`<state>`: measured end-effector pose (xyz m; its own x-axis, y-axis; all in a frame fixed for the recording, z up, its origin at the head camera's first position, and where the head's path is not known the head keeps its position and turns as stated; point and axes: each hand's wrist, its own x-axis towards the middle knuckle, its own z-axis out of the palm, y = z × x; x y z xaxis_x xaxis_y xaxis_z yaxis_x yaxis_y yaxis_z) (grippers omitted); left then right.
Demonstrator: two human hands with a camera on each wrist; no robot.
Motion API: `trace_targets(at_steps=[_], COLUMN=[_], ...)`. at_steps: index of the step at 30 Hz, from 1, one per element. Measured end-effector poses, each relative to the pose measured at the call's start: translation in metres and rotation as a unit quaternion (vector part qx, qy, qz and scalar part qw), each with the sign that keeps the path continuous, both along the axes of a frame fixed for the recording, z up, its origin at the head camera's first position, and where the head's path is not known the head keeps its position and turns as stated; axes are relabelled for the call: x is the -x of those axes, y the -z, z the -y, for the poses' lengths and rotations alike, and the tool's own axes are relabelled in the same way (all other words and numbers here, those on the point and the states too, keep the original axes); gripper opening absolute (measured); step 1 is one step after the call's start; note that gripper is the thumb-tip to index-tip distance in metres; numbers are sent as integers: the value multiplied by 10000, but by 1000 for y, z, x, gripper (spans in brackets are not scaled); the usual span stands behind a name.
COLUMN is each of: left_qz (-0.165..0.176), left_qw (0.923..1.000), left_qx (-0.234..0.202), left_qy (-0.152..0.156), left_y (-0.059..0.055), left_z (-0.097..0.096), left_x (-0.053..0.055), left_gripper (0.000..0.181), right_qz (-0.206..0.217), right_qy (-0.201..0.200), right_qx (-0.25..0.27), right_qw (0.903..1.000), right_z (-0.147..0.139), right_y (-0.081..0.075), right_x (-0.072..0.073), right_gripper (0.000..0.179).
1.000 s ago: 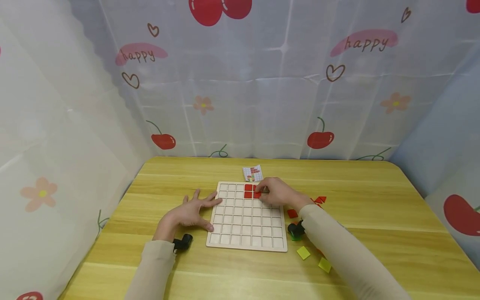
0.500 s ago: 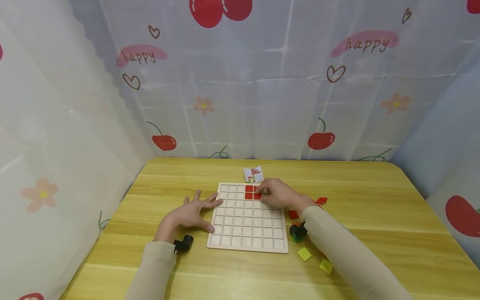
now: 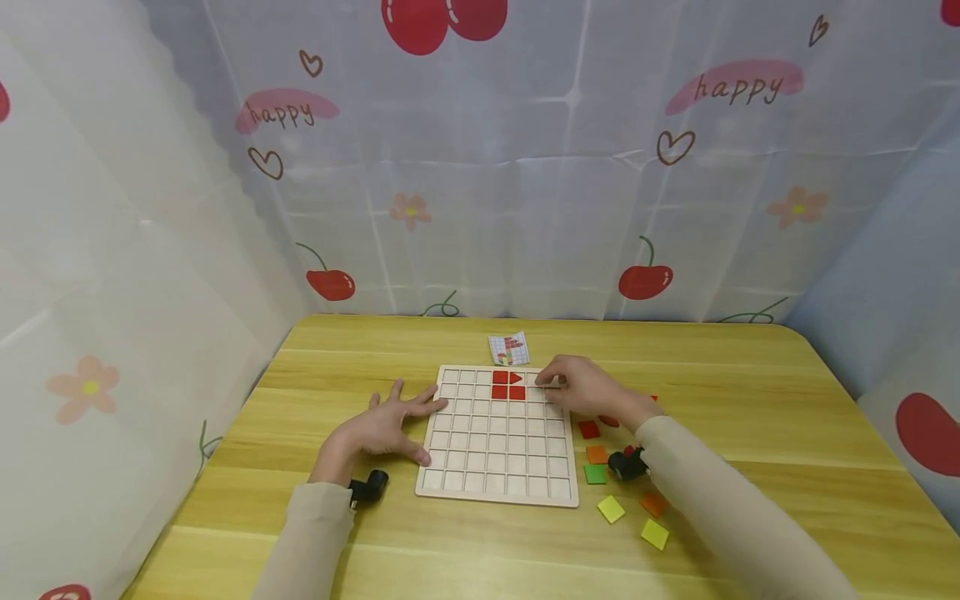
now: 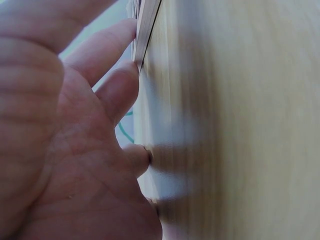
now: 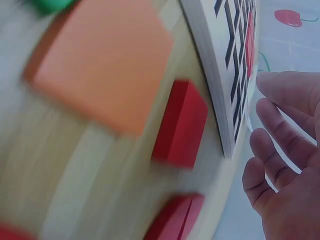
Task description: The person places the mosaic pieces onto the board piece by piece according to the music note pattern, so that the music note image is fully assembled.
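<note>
And away went the right hand [image 3: 585, 385], off the red pieces and across toward the board's right edge, baring the red triangle tile [image 3: 515, 377] it had covered half a second before! The left hand [image 3: 381, 427] stayed put. From the head camera, its fingers were splayed wide against the left edge of the wooden grid board [image 3: 495, 462]. The triangle sat in the row along the board's far edge, just right of one red square tile [image 3: 500, 377], with two more red squares in the row below. The right hand's fingers were loosely bent over the board's far right corner; whether they touched it, I couldn't tell. Beyond the far edge lay the pattern card [image 3: 509, 348]. Along the board's right edge, out on the desk [image 3: 420, 550], came a loose red square [image 3: 589, 429], an orange square [image 3: 596, 454] and a green square [image 3: 596, 474], then two yellow tiles [image 3: 611, 509] nearer the desk's front.

Over to the left wrist: two straight fingertips met the board's side, with other fingers down on the desk.

And the right wrist: fingers relaxed and apart, beyond the board's edge, while orange and red tiles loomed close by on the desk, the nearest blurred.
</note>
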<state>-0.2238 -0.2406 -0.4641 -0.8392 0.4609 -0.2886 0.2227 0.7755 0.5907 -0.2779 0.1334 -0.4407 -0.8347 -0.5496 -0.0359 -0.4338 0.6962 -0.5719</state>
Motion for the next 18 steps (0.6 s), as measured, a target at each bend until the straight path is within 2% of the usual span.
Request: trace_targets(at_steps=[10,18], left_qz=[22,-4], left_qw=[10000,10000], left_qx=[37,-15], left_qy=[-31,23], left_y=[-1,-1], left_z=[2,0], left_x=[0,0], left_gripper=[96,95], right_qz=[-238,-586], right_qy=[142,263], right_qx=[36,166], right_qw=[9996,9978], right_z=[-32,-59], right_y=[-5,-3], right_x=[-10,-17], right_gripper=[25,23])
